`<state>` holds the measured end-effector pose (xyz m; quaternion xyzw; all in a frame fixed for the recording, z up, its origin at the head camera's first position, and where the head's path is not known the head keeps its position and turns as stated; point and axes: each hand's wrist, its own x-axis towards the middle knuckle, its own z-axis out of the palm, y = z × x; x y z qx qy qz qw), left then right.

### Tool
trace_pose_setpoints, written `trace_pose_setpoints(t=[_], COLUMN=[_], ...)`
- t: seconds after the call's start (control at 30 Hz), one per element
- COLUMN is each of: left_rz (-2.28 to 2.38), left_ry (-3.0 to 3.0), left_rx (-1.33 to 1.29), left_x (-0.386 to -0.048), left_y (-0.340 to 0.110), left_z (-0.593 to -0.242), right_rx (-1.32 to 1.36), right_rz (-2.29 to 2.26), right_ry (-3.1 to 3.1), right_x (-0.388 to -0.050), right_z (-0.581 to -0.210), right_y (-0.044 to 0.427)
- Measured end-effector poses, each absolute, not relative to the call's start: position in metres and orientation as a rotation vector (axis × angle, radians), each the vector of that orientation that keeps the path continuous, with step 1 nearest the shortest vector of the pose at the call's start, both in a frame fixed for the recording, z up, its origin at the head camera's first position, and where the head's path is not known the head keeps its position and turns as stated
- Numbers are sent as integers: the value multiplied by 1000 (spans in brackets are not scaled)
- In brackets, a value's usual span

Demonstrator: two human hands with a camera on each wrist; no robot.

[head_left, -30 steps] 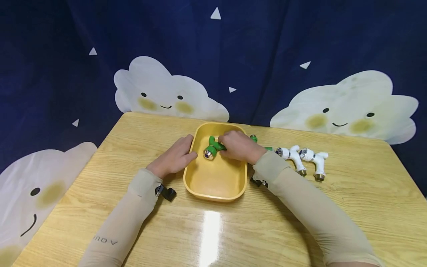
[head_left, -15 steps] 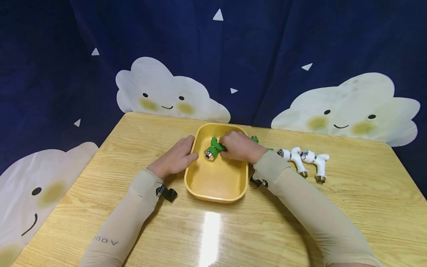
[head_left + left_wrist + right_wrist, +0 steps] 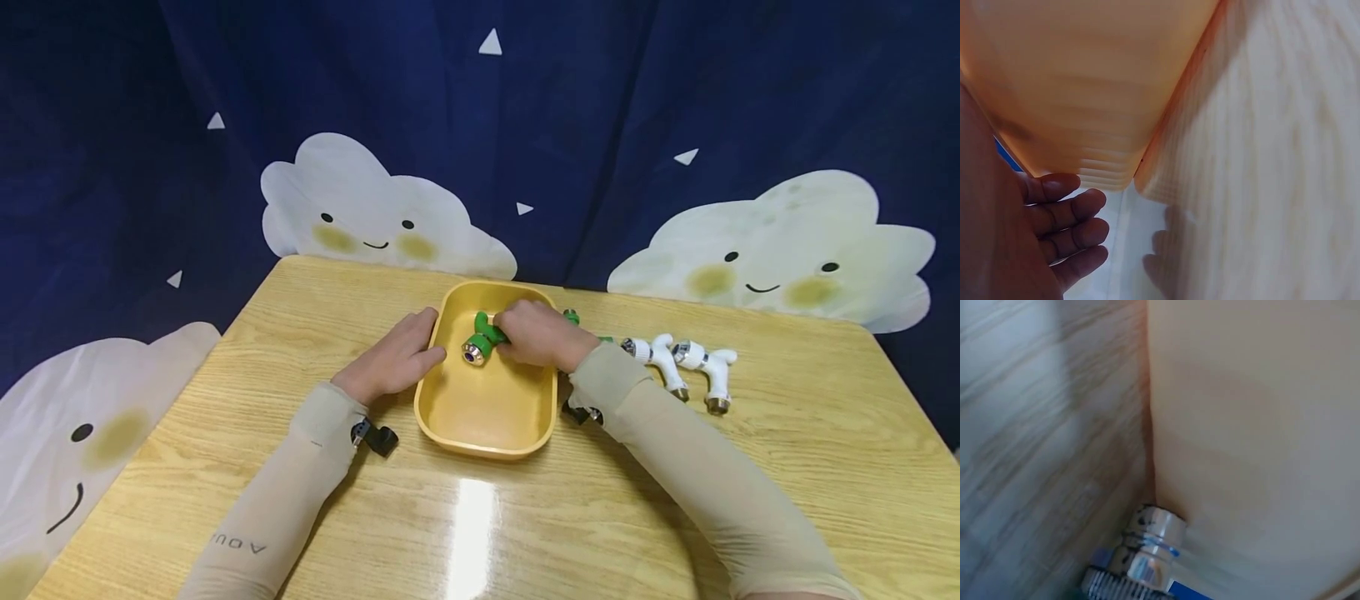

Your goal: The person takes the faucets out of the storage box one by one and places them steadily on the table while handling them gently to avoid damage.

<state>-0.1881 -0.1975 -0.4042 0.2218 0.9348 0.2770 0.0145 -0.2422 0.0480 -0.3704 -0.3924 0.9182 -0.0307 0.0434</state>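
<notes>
In the head view a yellow plastic basin (image 3: 487, 452) stands on the wooden table. My right hand (image 3: 542, 335) reaches over its far right side and grips a green faucet (image 3: 480, 340) inside. The faucet's chrome end points toward the near left; its other end is hidden by the hand. My left hand (image 3: 397, 354) holds the basin's left rim, thumb over the edge and fingers outside. In the left wrist view those fingers (image 3: 1088, 232) lie loosely bent by the outer wall.
Right of the basin, another green faucet (image 3: 572, 317) is partly hidden by my right arm. Its chrome end (image 3: 1155, 526) shows close to the basin wall in the right wrist view. Two white faucets (image 3: 662, 362) (image 3: 708, 371) lie farther right. A dark blue cloud-print curtain (image 3: 570, 100) hangs behind the table.
The green faucet in the basin has shifted slightly toward the near side with my right hand still gripping it. My left hand stays at the rim.
</notes>
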Motion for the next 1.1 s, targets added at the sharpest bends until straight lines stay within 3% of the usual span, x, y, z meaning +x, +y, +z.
trace_pose_setpoints(t=[1.1], left_rz=[822], left_ry=[2945], left_rx=[656], left_x=[-185], left_y=[-196], left_z=[-399], right_rx=[-1299], right_rz=[-326], right_ry=[2888], right_x=[-231], right_z=[-348], right_y=[64])
